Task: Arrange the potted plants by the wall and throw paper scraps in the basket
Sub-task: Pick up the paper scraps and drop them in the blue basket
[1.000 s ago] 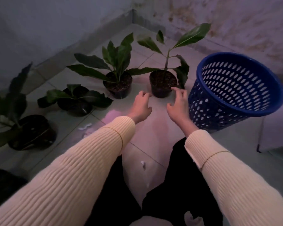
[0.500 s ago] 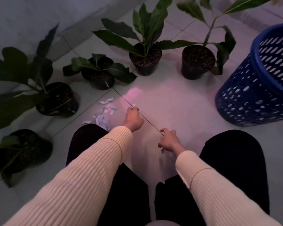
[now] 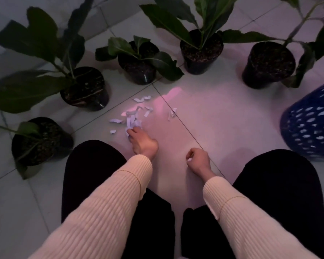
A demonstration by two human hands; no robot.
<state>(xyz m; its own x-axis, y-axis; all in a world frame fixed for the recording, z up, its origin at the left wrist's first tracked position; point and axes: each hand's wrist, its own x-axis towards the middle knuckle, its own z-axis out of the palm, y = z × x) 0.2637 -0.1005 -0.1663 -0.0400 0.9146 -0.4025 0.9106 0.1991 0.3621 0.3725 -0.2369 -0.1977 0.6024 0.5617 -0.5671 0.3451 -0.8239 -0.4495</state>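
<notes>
Scraps: scattered on floor tiles
Left hand: fingers down, touching scraps
Right hand: fist pinching white scrap

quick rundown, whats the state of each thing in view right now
left hand: fingers down on the near edge of the paper scraps
right hand: closed, a white bit showing at the fingers
paper scraps: scattered loose on the tiled floor
five potted plants: all upright, in an arc
blue basket: at the right edge, partly out of frame, inside not visible
</notes>
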